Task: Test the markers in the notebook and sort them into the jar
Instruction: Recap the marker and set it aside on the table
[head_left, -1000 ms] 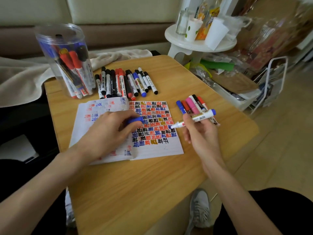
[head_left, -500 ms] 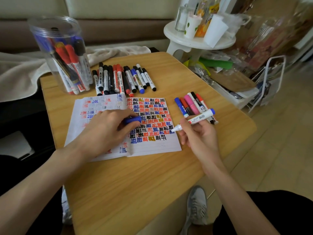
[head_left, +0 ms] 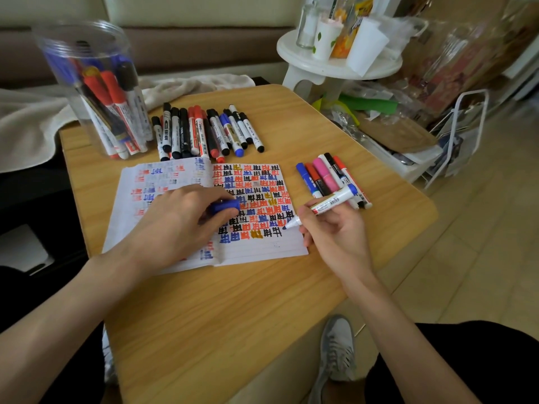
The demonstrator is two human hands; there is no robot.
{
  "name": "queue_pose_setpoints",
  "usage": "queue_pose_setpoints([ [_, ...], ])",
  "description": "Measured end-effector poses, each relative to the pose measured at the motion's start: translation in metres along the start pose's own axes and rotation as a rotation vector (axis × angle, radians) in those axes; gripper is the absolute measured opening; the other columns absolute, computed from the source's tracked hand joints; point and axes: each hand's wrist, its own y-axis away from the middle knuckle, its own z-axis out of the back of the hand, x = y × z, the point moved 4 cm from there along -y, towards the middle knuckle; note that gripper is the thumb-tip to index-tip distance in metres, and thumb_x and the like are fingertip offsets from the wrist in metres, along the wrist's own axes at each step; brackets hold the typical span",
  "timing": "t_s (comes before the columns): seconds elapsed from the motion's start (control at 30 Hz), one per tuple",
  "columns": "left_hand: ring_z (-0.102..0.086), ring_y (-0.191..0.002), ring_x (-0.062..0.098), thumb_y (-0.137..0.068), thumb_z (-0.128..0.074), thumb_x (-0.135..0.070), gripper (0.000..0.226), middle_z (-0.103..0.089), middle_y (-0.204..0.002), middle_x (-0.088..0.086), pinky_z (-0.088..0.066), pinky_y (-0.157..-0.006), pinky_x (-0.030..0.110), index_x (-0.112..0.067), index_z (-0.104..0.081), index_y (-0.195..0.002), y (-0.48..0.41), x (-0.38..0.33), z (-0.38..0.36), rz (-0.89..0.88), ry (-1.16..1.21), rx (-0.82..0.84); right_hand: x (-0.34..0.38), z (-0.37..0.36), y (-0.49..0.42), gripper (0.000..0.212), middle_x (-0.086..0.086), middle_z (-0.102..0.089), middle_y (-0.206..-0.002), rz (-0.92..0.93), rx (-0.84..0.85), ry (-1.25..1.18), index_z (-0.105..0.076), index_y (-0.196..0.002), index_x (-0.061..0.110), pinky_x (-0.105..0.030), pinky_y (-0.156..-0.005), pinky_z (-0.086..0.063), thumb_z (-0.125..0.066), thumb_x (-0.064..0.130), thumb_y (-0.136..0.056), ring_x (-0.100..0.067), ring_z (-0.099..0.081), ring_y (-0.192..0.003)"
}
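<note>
Two loose groups of markers lie on the wooden table [head_left: 233,316] in my head view: a long row [head_left: 204,132] of black, red and blue ones just beyond the notebook [head_left: 262,249], and a smaller cluster [head_left: 323,177] with a pink one, to the right of the page.

At the far left corner stands the clear jar [head_left: 96,91]. It holds a bundle of markers leaning together, caps up, in red, blue and black.

The notebook lies open in front of me. Its right page is packed with rows of marks in black, red, blue and a few in yellow.

My left hand [head_left: 175,225] rests on the left page, with the fingers curled round a blue cap [head_left: 224,206].

My right hand [head_left: 335,228] pinches the uncapped white marker [head_left: 329,204] between thumb and fingers. Its blue tip is down at the right edge of the lower rows; I cannot tell whether it touches the paper.

Beyond the table, a white stool [head_left: 335,65] carries cups and bottles.
</note>
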Motion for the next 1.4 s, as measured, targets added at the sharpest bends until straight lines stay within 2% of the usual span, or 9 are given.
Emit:
queue_pose_setpoints([
  [0.3, -0.055, -0.068, 0.003, -0.097, -0.054, -0.052, 0.033, -0.061, -0.084, -0.012, -0.05, -0.06, 0.035, -0.029, -0.068, -0.116, 0.0008, -0.0006, 0.0014, -0.002, 0.007, -0.01, -0.0017, 0.0001, -0.0012, 0.006, 0.005, -0.076, -0.077, 0.015, -0.008, 0.064, -0.069, -0.096, 0.011, -0.021, -0.058, -0.054, -0.074, 0.016, -0.096, -0.008, -0.07, -0.064],
  [0.43, -0.055, -0.069, 0.004, -0.096, -0.053, -0.052, 0.034, -0.062, -0.084, -0.011, -0.052, -0.061, 0.037, -0.029, -0.068, -0.116, 0.0009, 0.0002, 0.0018, -0.003, 0.01, -0.01, -0.0005, 0.0028, -0.0015, 0.007, 0.007, -0.074, -0.072, 0.001, -0.032, 0.032, -0.07, -0.099, 0.005, -0.02, -0.055, -0.053, -0.072, 0.011, -0.096, -0.006, -0.068, -0.061],
  [0.6, -0.056, -0.069, 0.005, -0.096, -0.052, -0.053, 0.036, -0.064, -0.086, -0.01, -0.052, -0.061, 0.036, -0.028, -0.069, -0.116, 0.0001, -0.0004, 0.0016, -0.005, 0.006, -0.006, 0.0002, 0.0022, -0.0012, 0.008, 0.005, -0.075, -0.074, -0.004, -0.025, 0.014, -0.07, -0.099, 0.003, -0.02, -0.054, -0.053, -0.072, 0.009, -0.095, -0.006, -0.07, -0.062],
  [0.83, -0.054, -0.066, 0.003, -0.097, -0.055, -0.051, 0.032, -0.059, -0.082, -0.014, -0.048, -0.058, 0.032, -0.028, -0.068, -0.114, 0.0003, -0.0008, 0.0017, -0.005, 0.001, -0.006, -0.0004, 0.0012, -0.0001, 0.005, 0.001, -0.077, -0.078, 0.011, -0.017, 0.084, -0.071, -0.095, 0.009, -0.022, -0.056, -0.054, -0.074, 0.013, -0.095, -0.009, -0.07, -0.063],
  [0.93, -0.053, -0.066, 0.001, -0.097, -0.055, -0.051, 0.032, -0.058, -0.082, -0.015, -0.046, -0.058, 0.03, -0.028, -0.068, -0.115, 0.0004, -0.0005, 0.0016, -0.008, -0.003, -0.006, -0.0011, 0.0026, -0.0006, 0.007, 0.006, -0.075, -0.073, -0.008, -0.042, 0.069, -0.071, -0.099, 0.007, -0.02, -0.055, -0.053, -0.074, 0.012, -0.095, -0.005, -0.069, -0.062],
  [1.1, -0.056, -0.07, 0.006, -0.097, -0.054, -0.052, 0.032, -0.062, -0.085, -0.011, -0.051, -0.061, 0.035, -0.029, -0.068, -0.115, 0.0004, -0.0005, 0.002, -0.004, -0.003, -0.006, 0.0005, 0.0031, -0.0002, 0.006, 0.01, -0.072, -0.066, -0.021, -0.037, 0.015, -0.07, -0.099, 0.002, -0.02, -0.052, -0.052, -0.072, 0.006, -0.095, -0.004, -0.066, -0.057],
  [1.3, -0.056, -0.07, 0.007, -0.097, -0.053, -0.053, 0.035, -0.062, -0.086, -0.01, -0.052, -0.062, 0.037, -0.028, -0.068, -0.116, 0.0002, -0.0004, 0.0018, -0.003, -0.01, -0.002, 0.0023, -0.0002, 0.0022, 0.004, 0.001, -0.074, -0.073, 0.006, 0.013, 0.049, -0.069, -0.094, 0.008, -0.025, -0.056, -0.055, -0.073, 0.01, -0.095, -0.011, -0.067, -0.059],
  [1.4, -0.056, -0.069, 0.006, -0.097, -0.053, -0.052, 0.034, -0.062, -0.085, -0.01, -0.051, -0.06, 0.036, -0.028, -0.068, -0.116, 0.0004, -0.0003, 0.0014, -0.008, -0.009, -0.005, 0.0007, -0.0004, 0.0017, 0.005, 0.003, -0.075, -0.075, 0.008, 0.008, 0.079, -0.07, -0.093, 0.013, -0.027, -0.059, -0.055, -0.074, 0.012, -0.095, -0.011, -0.067, -0.062],
])
